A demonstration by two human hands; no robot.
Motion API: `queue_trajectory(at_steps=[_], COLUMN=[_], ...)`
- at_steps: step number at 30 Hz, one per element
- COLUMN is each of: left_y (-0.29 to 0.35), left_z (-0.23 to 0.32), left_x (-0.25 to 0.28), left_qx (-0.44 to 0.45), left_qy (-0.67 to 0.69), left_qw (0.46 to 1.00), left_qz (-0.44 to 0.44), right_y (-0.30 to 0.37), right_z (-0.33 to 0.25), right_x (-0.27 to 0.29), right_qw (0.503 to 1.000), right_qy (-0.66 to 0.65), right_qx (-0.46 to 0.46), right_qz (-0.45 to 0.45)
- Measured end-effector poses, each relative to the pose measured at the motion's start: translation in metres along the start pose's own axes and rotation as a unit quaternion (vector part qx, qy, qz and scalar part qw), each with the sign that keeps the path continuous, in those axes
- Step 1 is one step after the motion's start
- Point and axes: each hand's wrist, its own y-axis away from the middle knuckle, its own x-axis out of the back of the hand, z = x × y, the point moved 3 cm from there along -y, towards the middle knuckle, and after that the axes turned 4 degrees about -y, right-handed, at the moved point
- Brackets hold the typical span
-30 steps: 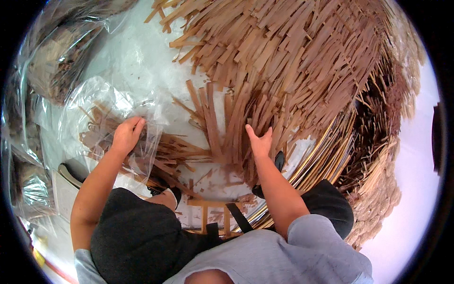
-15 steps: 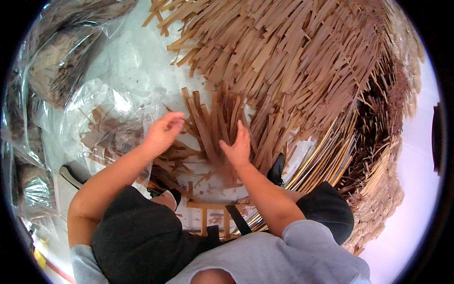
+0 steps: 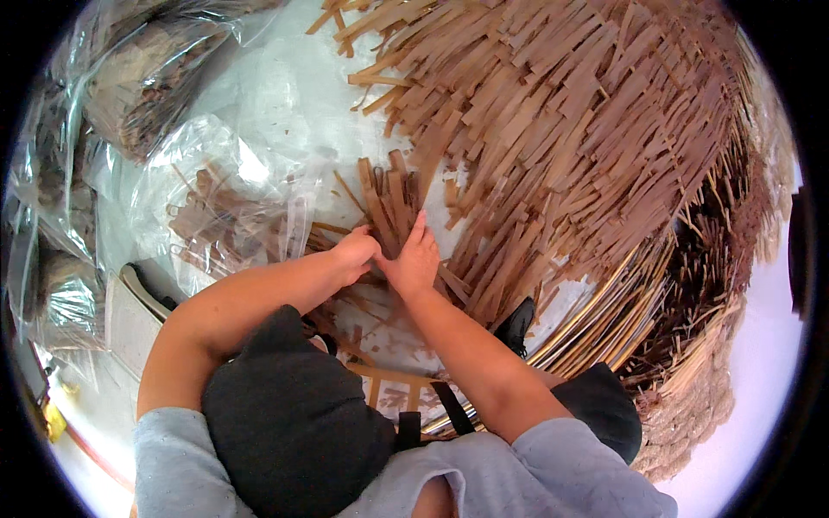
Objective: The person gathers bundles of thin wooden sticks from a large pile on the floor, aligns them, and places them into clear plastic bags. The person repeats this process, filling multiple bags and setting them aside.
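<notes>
A small bundle of flat brown strips [image 3: 390, 200] fans upward between my hands, its lower ends hidden by them. My left hand [image 3: 356, 255] is closed at the left of its base, fingers curled. From the right, my right hand [image 3: 414, 261] holds the bundle between thumb and fairly straight fingers. The two hands meet just below the strips. Past them, to the upper right, a large thatch-like layer of overlapping brown strips [image 3: 553, 129] covers a rounded form.
Loose strips in clear plastic [image 3: 229, 220] lie left of my hands. More plastic-wrapped bundles [image 3: 138, 86] stand at the far left. Long thin rods [image 3: 596, 315] curve along the right, beside a rough tan edge [image 3: 691, 397]. A wooden frame [image 3: 393, 380] sits between my legs.
My hands were apart and open around the strips; they have come together at the base. The strips are now gathered into a narrower bundle. The view has shifted slightly.
</notes>
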Motion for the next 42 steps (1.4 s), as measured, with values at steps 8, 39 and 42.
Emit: queue_trajectory(at_steps=[8,39,42], left_y=[-0.042,0.21,0.194], left_z=[-0.021,0.084,0.044], left_x=[0.002,0.103,0.164], left_qx=[-0.042,-0.513,-0.538], left_qy=[-0.091,-0.381,-0.216], left_qw=[0.985,0.738,0.735], left_qz=[-0.141,0.216,0.351], right_y=[-0.007,-0.059,-0.07], right_z=[0.003,-0.201,-0.198], right_x=[0.002,0.036,0.004], right_qw=[0.993,0.925,0.91], right_qy=[-0.078,-0.06,-0.078], right_qx=[-0.039,0.241,0.337], right_qz=[-0.077,-0.286,-0.228])
